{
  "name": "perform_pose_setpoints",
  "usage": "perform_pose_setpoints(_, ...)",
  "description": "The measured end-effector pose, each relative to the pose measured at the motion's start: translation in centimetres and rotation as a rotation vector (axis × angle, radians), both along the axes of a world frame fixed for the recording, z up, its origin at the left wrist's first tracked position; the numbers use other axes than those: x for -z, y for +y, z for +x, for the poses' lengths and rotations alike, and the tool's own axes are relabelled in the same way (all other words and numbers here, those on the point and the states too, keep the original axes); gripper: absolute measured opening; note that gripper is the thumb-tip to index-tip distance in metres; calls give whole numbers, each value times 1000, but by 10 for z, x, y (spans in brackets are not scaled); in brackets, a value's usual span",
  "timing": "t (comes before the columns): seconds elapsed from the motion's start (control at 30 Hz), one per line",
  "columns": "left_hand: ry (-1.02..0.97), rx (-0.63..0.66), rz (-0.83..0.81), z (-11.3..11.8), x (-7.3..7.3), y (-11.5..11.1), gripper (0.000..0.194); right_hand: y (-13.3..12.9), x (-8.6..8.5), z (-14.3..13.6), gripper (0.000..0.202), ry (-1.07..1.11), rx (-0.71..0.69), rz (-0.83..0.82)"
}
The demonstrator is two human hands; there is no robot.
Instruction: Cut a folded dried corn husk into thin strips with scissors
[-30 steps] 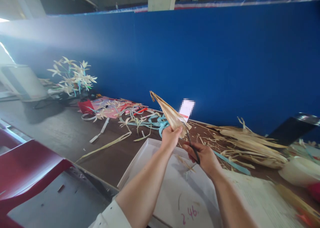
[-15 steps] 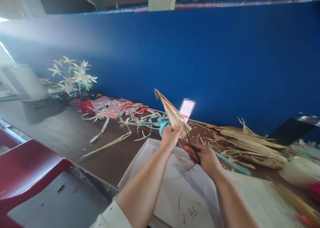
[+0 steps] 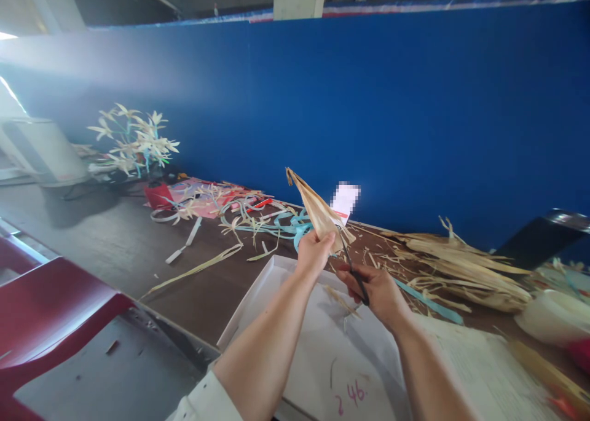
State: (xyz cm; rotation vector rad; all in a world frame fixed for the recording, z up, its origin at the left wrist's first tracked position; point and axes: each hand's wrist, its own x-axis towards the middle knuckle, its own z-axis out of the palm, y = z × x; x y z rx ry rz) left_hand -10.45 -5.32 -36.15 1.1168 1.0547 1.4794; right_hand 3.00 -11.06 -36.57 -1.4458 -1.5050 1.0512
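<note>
My left hand [image 3: 314,253] pinches a dried corn husk [image 3: 318,209] between thumb and fingers. The husk is pale tan, with its narrow curled tip pointing up and to the left. My right hand [image 3: 375,291] is closed around the dark handles of a pair of scissors [image 3: 356,278]. The scissor blades reach up to the lower right edge of the husk, where a thin strip of it sticks out. Whether the blades are parted is too small to tell. Both hands are above a white box lid [image 3: 249,307] that has scraps lying in it.
A pile of dried husks [image 3: 461,264] lies at the right, by a white roll [image 3: 553,319]. Blue ribbon [image 3: 297,227] and scraps cover the table's back. A husk-flower arrangement [image 3: 138,141] stands at the left. A red chair [image 3: 59,310] is at lower left.
The husk's tip has dipped slightly, and the cut strip at its right edge stands out a little more. Both hands stay almost in place.
</note>
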Motion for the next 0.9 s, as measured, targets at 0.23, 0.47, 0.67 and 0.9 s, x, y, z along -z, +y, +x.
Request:
perform_pose_setpoints(0.23,67,126,-30,3,5,0,28,-1,-4,1,49,23,23,13)
perform_pose_setpoints(0.47,36,169,-24,1,5,1,31,0,-2,1,50,40,22,15)
perform_pose_setpoints(0.67,1,188,-46,1,5,1,29,0,-3,0,51,54,27,7)
perform_pose_setpoints(0.9,-69,69,-12,-1,4,5,32,-1,-3,-1,47,4,18,15)
